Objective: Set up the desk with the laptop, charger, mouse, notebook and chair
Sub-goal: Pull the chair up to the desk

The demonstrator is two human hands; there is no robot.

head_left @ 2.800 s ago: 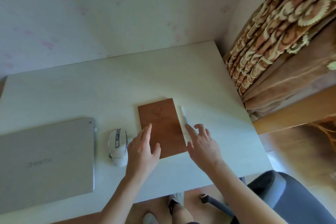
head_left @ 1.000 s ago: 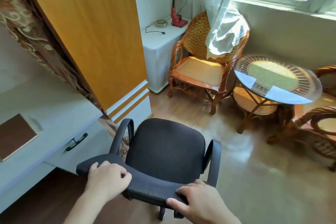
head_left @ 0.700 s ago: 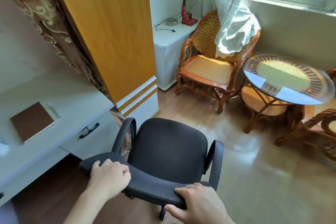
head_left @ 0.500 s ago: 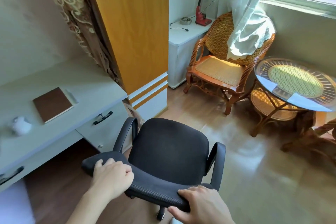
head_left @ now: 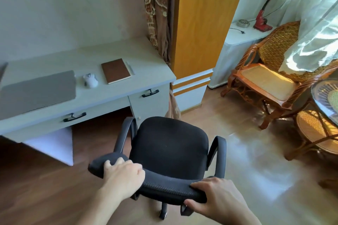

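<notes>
A black office chair (head_left: pixel 169 150) with armrests stands on the wooden floor, right of the desk's knee space. My left hand (head_left: pixel 123 176) and my right hand (head_left: pixel 215 197) both grip the top of its backrest. On the pale desk (head_left: pixel 142 55) lie a closed grey laptop (head_left: pixel 38 91), a white mouse (head_left: pixel 90 80) and a brown notebook (head_left: pixel 115 70) with a white pen beside it. No charger shows.
An orange wardrobe (head_left: pixel 203 23) and a patterned curtain (head_left: pixel 157 11) stand right of the desk. A rattan armchair (head_left: pixel 265 75) and a glass-topped round table (head_left: pixel 325 100) fill the right side. A red lamp (head_left: pixel 263 12) sits on a white cabinet. Open floor lies behind the chair.
I left the notebook on the desk and took hold of the chair's backrest. Over the last second my view and the chair have swung left, bringing the desk, mouse and laptop into sight.
</notes>
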